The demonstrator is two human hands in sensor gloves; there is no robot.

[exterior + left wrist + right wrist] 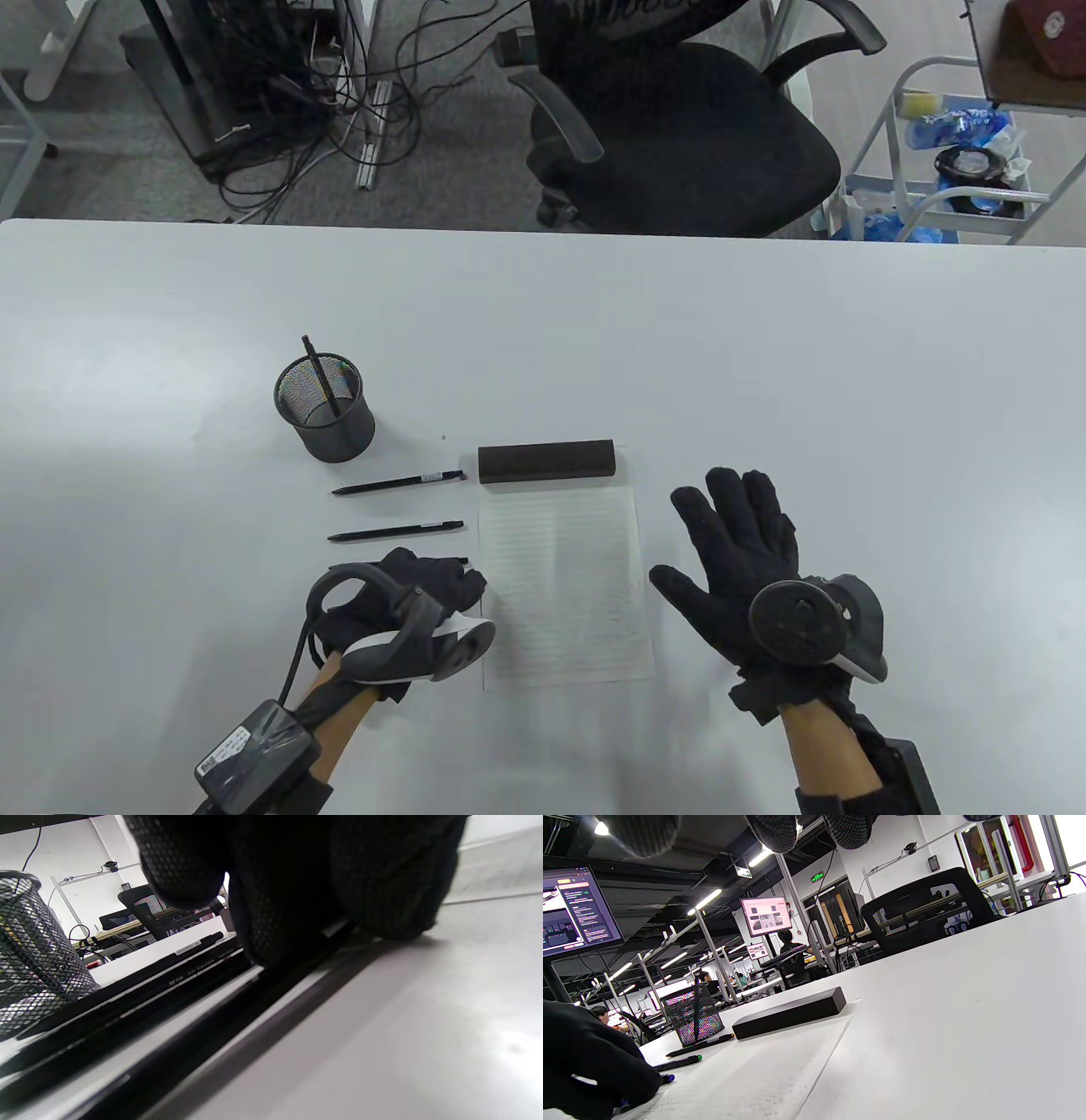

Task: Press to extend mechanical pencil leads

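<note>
- Black plastic, slim and matte: three mechanical pencils lying on the white table (848, 356), all parallel, long axes running roughly 9-to-3 o'clock, tips toward 9, push-button ends toward 3.
- Nearest pencil (462, 560) almost wholly hidden under the left hand (416, 594); only its button end poking out at 3 o'clock of the knuckles, just beside the sheet's left edge.
- Left fingers (280, 899) curled down over that pencil's barrel, seen pressing onto it in the left wrist view; closed around it or merely resting on top — cannot tell.
- Middle pencil (397, 532) just beyond the left hand at 12 o'clock, far pencil (399, 484) beyond that, near the mesh cup (327, 407) holding a fourth stick upright-tilted.
- Right hand (738, 552) splayed wide, fingers apart, gripping nothing, hovering at 3 o'clock of the lined paper (564, 586), well apart from every pencil.
- Left hand clearly nearer; pencil lying crosswise to the forearm, so likely needing a lift and turn to bring the button end under the thumb.
- Dark block (547, 463) resting along the paper's 12 o'clock edge, clear of the reach.
</note>
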